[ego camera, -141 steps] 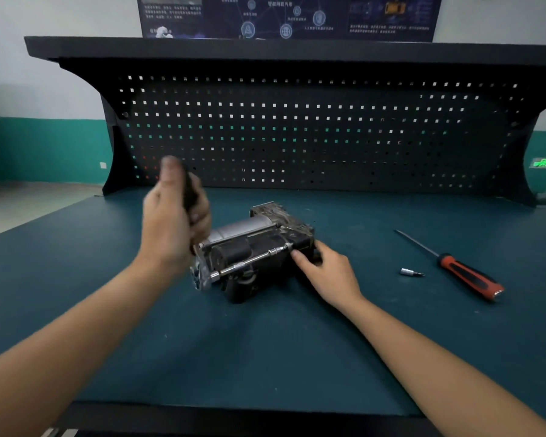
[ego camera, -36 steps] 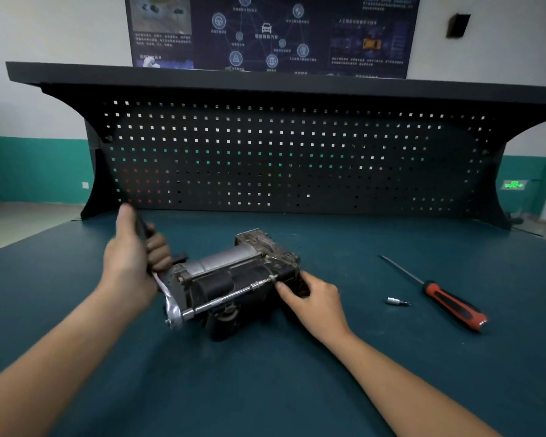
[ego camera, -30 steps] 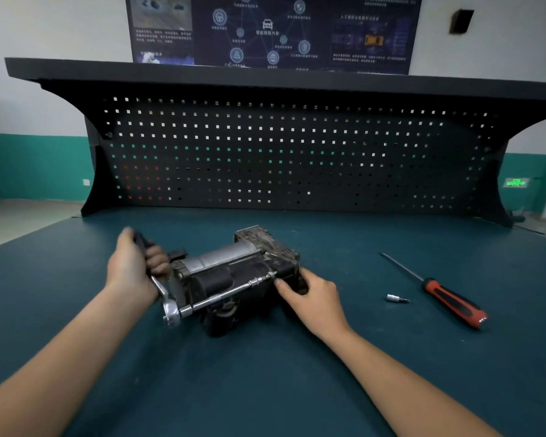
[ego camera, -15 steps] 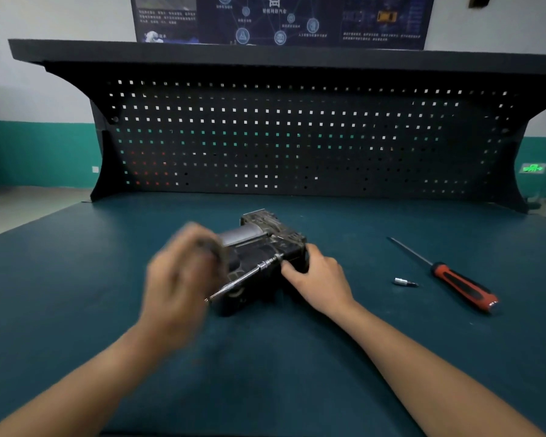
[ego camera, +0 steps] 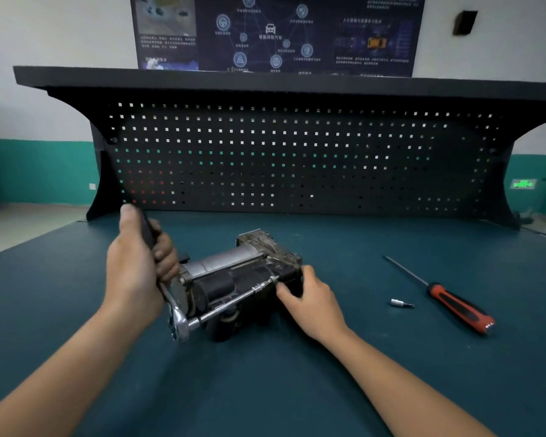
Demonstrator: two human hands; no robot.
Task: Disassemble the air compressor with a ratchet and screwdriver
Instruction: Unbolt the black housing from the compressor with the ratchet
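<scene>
A: Centre of the counter [ego camera: 265, 389]?
B: Air compressor [ego camera: 243, 275], ratchet [ego camera: 178, 321] at its left end by the left hand [ego camera: 133, 272], right hand [ego camera: 312, 301] at its right end.
A: And right of that?
B: Loose bit [ego camera: 399, 303], then screwdriver [ego camera: 454, 304] further right. Pegboard [ego camera: 297, 159] behind everything.

Workshop, vehicle-training sort. Workbench [ego camera: 265, 389], dark-green mat top; black perforated tool panel [ego camera: 297, 159] across far edge, shelf [ego camera: 297, 86] above. Car-technology poster [ego camera: 275, 33] on far wall; white walls [ego camera: 44, 58], teal lower band [ego camera: 35, 171]. Grimy air compressor [ego camera: 234, 272], ratchet [ego camera: 178, 323] near centre; screwdriver [ego camera: 459, 305], loose socket bit [ego camera: 398, 303] at right.
</scene>
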